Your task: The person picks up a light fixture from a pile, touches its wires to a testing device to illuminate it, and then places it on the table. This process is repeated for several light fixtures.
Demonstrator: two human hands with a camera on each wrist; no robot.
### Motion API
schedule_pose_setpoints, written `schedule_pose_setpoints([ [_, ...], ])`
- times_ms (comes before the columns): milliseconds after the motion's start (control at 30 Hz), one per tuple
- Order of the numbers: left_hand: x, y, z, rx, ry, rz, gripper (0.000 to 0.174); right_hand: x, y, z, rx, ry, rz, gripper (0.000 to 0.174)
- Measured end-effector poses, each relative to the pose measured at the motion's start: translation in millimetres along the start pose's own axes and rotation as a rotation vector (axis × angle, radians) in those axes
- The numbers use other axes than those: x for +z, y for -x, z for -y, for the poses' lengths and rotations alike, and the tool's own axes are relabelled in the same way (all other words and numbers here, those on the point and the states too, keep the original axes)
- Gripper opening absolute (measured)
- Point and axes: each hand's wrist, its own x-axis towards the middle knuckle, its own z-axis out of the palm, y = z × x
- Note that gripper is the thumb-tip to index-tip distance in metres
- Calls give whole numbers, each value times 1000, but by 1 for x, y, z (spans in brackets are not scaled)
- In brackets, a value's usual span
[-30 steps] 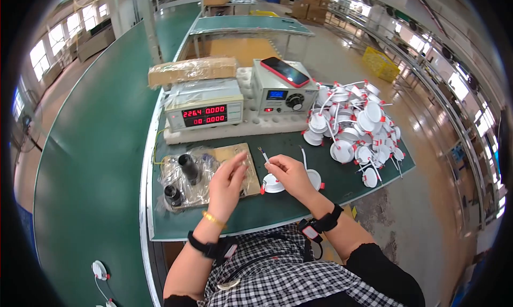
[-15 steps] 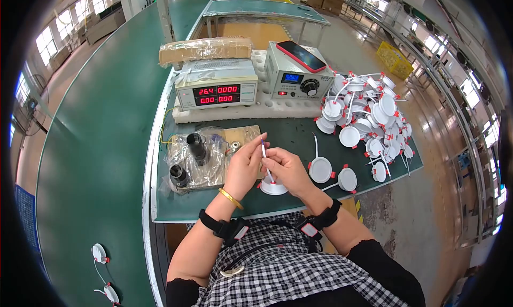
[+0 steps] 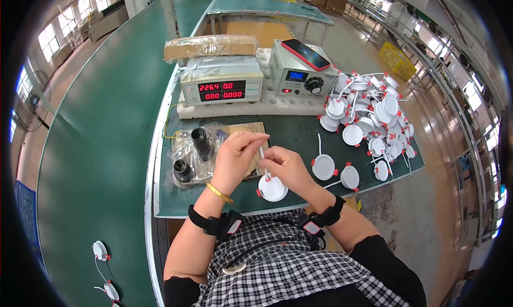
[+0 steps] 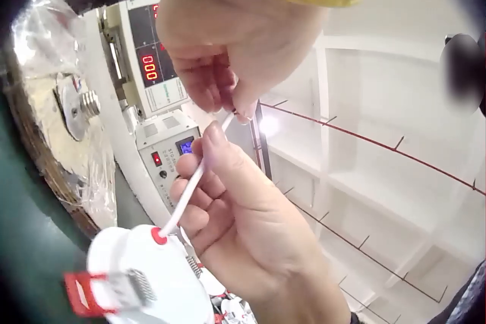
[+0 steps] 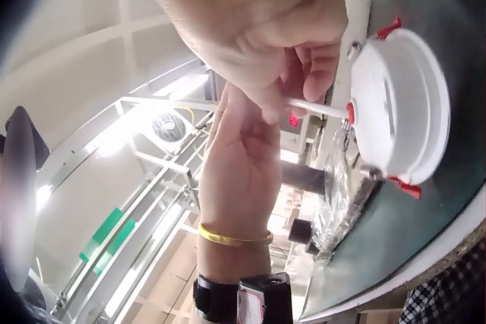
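A round white lamp [image 3: 273,189] with red clips hangs from its white cable [image 4: 187,194] at the table's front edge. My right hand [image 3: 289,171] pinches the cable between thumb and fingers, above the lamp. At the cable's upper end, my left hand [image 3: 235,160] pinches the tip with thumb and fingertips; the fingers hide the wire ends. In the right wrist view the lamp [image 5: 395,107] is seen side-on, its cable leading into the right hand [image 5: 266,28].
Two white lamps [image 3: 323,167] lie right of the hands, with a large heap of lamps [image 3: 382,112] beyond. A wrapped board with black cylinders [image 3: 201,141] is at the left. Behind stand a meter with red digits [image 3: 222,90] and a grey box topped by a phone [image 3: 305,54].
From reaching apart, my left hand has come to the cable's end and taken hold of it. The lamp has tilted, showing more of its face. The view has shifted.
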Motion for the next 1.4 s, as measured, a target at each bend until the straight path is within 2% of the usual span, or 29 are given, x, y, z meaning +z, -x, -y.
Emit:
schedule_pose_setpoints([
  [167, -5, -2, -1, -130, 255, 38, 16, -3, -1, 20, -34, -29, 96, 17],
  [267, -4, 0, -2, -213, 342, -57, 18, -1, 0, 24, -77, 8, 79, 17],
  [367, -3, 7, 2, -246, 347, -148, 18, 9, 2, 20, -105, 43, -15, 18],
  [433, -5, 12, 13, -205, 126, -67, 23, 15, 1, 14, -80, -122, -121, 18],
  [467, -5, 18, 22, -203, 126, -70, 23, 16, 0, 16, -82, -121, -119, 18],
  [533, -2, 39, 37, -192, 317, -287, 33, 14, -2, 19, -92, -178, -268, 19],
  [567, -7, 55, 29, -343, 392, -234, 43, 13, -3, 20, -111, -223, -293, 20],
  [600, -5, 71, 27, -339, 391, -235, 43, 12, -3, 22, -114, -224, -293, 20],
  [667, 0, 100, 24, -752, 819, -147, 45, 13, -2, 25, -134, -217, -351, 20],
  [733, 11, 111, 15, -761, 998, 36, 47, 19, -1, 25, -136, -206, -340, 21],
  [800, 23, 103, 13, -764, 1032, 51, 44, 25, 0, 26, -152, -152, -323, 20],
  [867, 27, 94, 11, -635, 950, 20, 41, 24, 0, 29, -132, -120, -310, 20],
  [933, 30, 91, 20, -622, 942, 15, 38, 21, -2, 29, -112, -88, -301, 20],
  [1000, 32, 92, 23, -628, 820, 54, 37, 14, -5, 23, -156, 62, -306, 19],
  [1067, 32, 94, 20, -635, 830, 98, 36, 12, -7, 22, -127, 146, -297, 20],
  [1133, 31, 94, 20, -735, 959, 247, 34, 12, -11, 17, -96, 228, -275, 21],
  [1200, 28, 95, 20, -741, 951, 235, 35, 11, -19, 5, -117, 528, -129, 23],
  [1233, 28, 97, 21, -758, 955, 247, 35, 10, -24, 3, -41, 578, -41, 25],
  [1267, 27, 97, 22, -776, 960, 261, 35, 10, -29, 2, -49, 580, -30, 25],
  [1333, 27, 96, 20, -810, 1021, 237, 36, 10, -39, -1, 39, 761, 62, 25],
  [1400, 29, 94, 20, -845, 1083, 221, 36, 8, -50, -7, 28, 796, 108, 25],
])
